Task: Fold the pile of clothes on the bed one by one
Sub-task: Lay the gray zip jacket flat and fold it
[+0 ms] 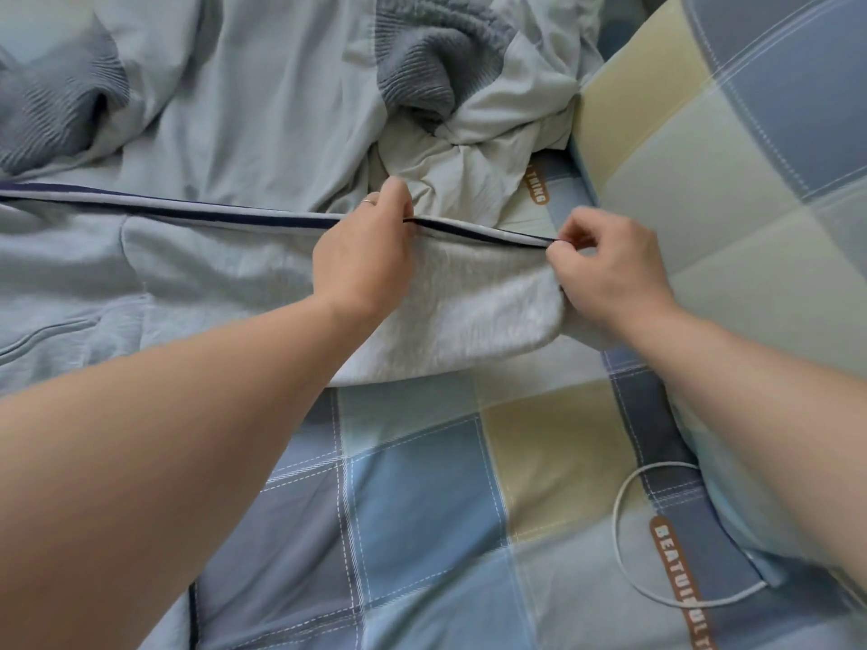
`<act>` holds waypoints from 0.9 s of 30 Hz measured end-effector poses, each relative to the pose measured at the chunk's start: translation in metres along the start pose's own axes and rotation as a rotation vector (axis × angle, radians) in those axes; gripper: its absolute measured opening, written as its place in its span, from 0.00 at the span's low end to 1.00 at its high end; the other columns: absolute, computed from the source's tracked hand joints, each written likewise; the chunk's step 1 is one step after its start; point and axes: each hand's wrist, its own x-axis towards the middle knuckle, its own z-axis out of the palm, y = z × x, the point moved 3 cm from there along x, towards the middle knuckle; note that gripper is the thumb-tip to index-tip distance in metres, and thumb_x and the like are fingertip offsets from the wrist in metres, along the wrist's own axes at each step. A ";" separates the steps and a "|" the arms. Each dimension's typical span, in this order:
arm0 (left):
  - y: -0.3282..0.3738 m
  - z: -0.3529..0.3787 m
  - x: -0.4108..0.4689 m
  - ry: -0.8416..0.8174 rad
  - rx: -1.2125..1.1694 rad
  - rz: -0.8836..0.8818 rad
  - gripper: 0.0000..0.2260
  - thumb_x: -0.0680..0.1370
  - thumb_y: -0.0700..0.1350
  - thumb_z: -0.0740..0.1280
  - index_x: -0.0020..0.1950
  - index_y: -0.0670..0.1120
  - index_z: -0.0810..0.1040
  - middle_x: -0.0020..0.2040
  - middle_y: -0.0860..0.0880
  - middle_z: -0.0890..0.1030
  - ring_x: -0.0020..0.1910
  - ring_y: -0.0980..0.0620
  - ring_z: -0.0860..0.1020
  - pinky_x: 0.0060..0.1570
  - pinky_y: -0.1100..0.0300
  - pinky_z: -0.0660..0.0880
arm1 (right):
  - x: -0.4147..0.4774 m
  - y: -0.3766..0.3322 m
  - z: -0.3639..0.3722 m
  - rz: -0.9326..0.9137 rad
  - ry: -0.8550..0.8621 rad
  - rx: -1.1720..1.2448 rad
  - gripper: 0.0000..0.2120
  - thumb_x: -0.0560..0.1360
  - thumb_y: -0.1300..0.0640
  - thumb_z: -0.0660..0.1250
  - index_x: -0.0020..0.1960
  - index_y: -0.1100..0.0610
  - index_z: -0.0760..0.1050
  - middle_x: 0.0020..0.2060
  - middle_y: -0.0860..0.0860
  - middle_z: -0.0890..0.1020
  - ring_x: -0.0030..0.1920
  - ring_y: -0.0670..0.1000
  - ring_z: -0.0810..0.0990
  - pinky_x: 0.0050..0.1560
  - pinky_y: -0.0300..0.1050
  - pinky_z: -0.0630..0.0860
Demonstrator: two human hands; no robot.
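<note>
Left hand (366,248): centre of the frame, fingers curled down, pinching the dark-trimmed edge (211,213) of a pale grey-blue jacket (211,279). There is a ring (369,200) on one finger.
Right hand (610,274): right of centre, thumb and forefinger nipped on the same edge at its right-hand end, other fingers curled in.
Between the hands: a short stretch of trim held taut. Below it the cloth is turned back, showing the fleecy lining (469,316).
Key relation: the trimmed edge runs as one long line across the frame, from the left border to the right hand. Nearly all the jacket lies left of both hands, so the left hand is nearer the bulk and the right holds the end.
Likely step: squaring this edge before the first fold. This is a judgement.
Pile: crumpled pale cloth above the hands, with a ribbed cuff (431,63) at upper centre and another at upper left. Whether they belong to this jacket cannot be told.
Bed sheet (422,485): blue, grey and yellow checks, filling the lower frame.
Pillow (727,180): same checks, upper right.
Cord (621,523): a thin pale loop at lower right.
Writing: a brown label (680,570) at lower right reads "BEAUTIFUL T", cut off. A second label (535,187), above and between the hands, shows "THING".
</note>
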 end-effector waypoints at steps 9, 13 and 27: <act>0.006 -0.005 0.002 -0.013 -0.025 0.004 0.08 0.83 0.42 0.56 0.57 0.46 0.74 0.55 0.46 0.74 0.50 0.43 0.74 0.42 0.47 0.72 | 0.015 0.001 -0.013 0.224 -0.235 0.065 0.05 0.71 0.63 0.67 0.38 0.56 0.72 0.33 0.52 0.77 0.34 0.53 0.72 0.32 0.43 0.65; 0.006 -0.002 0.000 -0.023 -0.040 -0.003 0.08 0.82 0.42 0.57 0.58 0.46 0.74 0.55 0.47 0.75 0.51 0.43 0.74 0.44 0.47 0.74 | 0.006 0.009 -0.009 0.070 -0.302 -0.202 0.06 0.73 0.58 0.65 0.46 0.53 0.68 0.38 0.51 0.76 0.38 0.53 0.73 0.36 0.48 0.66; 0.012 0.061 -0.038 -0.195 -0.046 0.117 0.26 0.78 0.50 0.70 0.75 0.53 0.67 0.82 0.43 0.52 0.73 0.38 0.68 0.69 0.42 0.68 | 0.017 0.054 -0.010 0.360 -0.103 -0.151 0.05 0.78 0.61 0.66 0.54 0.54 0.75 0.52 0.57 0.79 0.47 0.56 0.74 0.46 0.43 0.68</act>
